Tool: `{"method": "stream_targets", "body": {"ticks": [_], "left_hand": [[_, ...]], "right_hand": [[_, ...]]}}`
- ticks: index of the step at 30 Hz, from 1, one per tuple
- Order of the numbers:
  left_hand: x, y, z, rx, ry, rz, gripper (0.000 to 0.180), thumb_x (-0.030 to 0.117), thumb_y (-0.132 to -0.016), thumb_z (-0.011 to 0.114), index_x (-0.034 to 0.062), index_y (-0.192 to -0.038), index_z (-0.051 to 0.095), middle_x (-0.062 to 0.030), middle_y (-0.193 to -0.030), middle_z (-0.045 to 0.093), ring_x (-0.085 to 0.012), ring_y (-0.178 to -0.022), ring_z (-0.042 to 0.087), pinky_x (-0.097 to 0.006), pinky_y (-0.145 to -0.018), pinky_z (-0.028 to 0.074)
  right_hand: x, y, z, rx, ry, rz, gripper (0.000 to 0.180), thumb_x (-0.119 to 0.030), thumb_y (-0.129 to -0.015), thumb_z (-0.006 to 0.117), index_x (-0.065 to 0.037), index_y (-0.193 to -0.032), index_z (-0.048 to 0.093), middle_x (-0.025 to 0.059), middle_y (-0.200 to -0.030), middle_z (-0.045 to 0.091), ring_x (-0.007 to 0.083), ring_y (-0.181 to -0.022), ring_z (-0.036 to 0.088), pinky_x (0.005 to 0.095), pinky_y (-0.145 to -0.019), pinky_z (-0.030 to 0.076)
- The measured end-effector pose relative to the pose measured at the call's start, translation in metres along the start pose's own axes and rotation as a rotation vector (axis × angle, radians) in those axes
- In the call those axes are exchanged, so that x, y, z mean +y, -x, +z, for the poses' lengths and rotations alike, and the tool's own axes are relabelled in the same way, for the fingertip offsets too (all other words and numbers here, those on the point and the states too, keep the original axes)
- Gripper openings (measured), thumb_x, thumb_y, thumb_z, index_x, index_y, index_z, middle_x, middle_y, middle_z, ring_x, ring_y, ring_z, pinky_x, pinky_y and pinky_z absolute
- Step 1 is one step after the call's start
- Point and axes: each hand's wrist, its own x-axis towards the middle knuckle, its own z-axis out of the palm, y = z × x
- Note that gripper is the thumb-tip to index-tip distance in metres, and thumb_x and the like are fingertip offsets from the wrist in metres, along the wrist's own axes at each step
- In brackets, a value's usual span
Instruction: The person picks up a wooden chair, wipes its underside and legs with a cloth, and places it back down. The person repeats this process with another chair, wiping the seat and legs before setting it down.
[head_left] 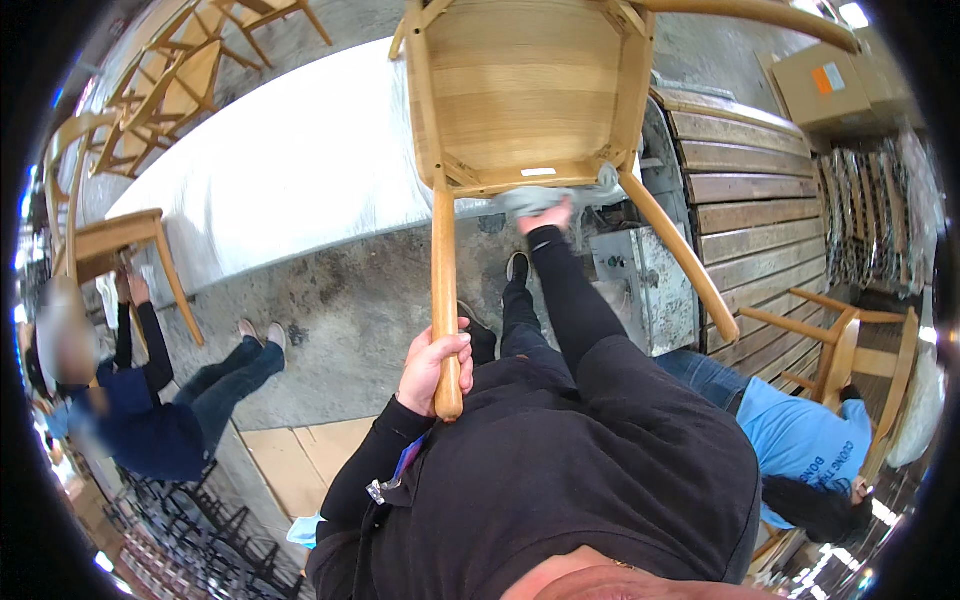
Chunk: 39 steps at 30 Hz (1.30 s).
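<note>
Wooden and pale, one upturned chair fills the top of the view, its seat underside facing the camera and held up in front of the person. Two of its legs show clearly: the left hand wraps one leg near its foot, grip pressed tight around it, while the second leg angles down to the right, free. The right hand reaches up to the seat's front edge, pinching one grey cloth against the wood; the fingers are mostly buried in the cloth, so their exact closure is hard to read. The chair's back is cut off by the top rim.

Two other people are around: one in dark blue at the left, crouched by another chair, one in light blue at lower right, half cut off, beside a chair frame. More chairs crowd the upper left, blurred by the lens. One cardboard box sits upper right. A long white-covered desk runs behind.
</note>
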Motion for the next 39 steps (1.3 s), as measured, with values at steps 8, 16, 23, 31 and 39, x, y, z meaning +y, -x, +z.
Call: {"method": "stream_targets", "body": {"ticks": [8,16,23,31,39], "left_hand": [[0.003,0.000,0.007,0.043,-0.035,-0.022,0.037,0.013,-0.089,0.057,0.0015,-0.122,0.044,-0.0063,-0.070,0.049,-0.0194,-0.045,0.051,-0.033,-0.043,0.044],[0.014,-0.012,-0.014,-0.019,-0.353,-0.049,0.033,0.031,-0.098,0.050,0.0033,-0.117,0.051,-0.0048,-0.076,0.056,-0.0158,-0.054,0.054,-0.029,-0.049,0.046],[0.131,-0.144,-0.031,0.378,-0.809,0.733,0.033,0.033,-0.099,0.053,0.0017,-0.088,0.058,-0.0007,-0.073,0.054,-0.0076,-0.069,0.048,-0.026,-0.062,0.041],[0.246,-0.279,0.008,0.398,-0.517,1.009,0.034,0.026,-0.090,0.067,-0.0016,-0.110,0.067,-0.0096,-0.100,0.070,-0.0149,-0.092,0.064,-0.028,-0.083,0.049],[0.251,-0.300,0.012,0.436,-0.547,0.970,0.040,0.034,-0.085,0.072,-0.0030,-0.099,0.070,-0.0107,-0.086,0.072,-0.0160,-0.077,0.065,-0.030,-0.073,0.051]], "right_hand": [[0.070,0.016,0.004,-0.105,0.173,0.418,0.056,-0.053,-0.099,0.029,-0.012,-0.126,0.056,0.0066,-0.127,0.061,0.0284,-0.116,0.058,0.0496,-0.102,0.043],[-0.136,-0.024,-0.006,-0.049,0.129,-0.075,0.048,-0.043,-0.099,0.037,-0.006,-0.123,0.056,0.0104,-0.123,0.062,0.0297,-0.112,0.061,0.0479,-0.099,0.047],[-0.098,-0.001,-0.005,-0.024,0.327,0.050,0.039,-0.036,-0.102,0.042,-0.007,-0.124,0.055,0.0080,-0.117,0.064,0.0279,-0.108,0.063,0.0456,-0.097,0.049],[-0.100,-0.011,0.026,0.031,0.606,0.209,0.038,-0.034,-0.101,0.041,-0.005,-0.122,0.056,0.0129,-0.119,0.064,0.0346,-0.111,0.060,0.0528,-0.101,0.044],[-0.092,-0.012,0.033,0.092,0.722,0.162,0.040,-0.036,-0.102,0.040,-0.005,-0.121,0.055,0.0129,-0.117,0.065,0.0343,-0.108,0.062,0.0511,-0.098,0.046]]}}
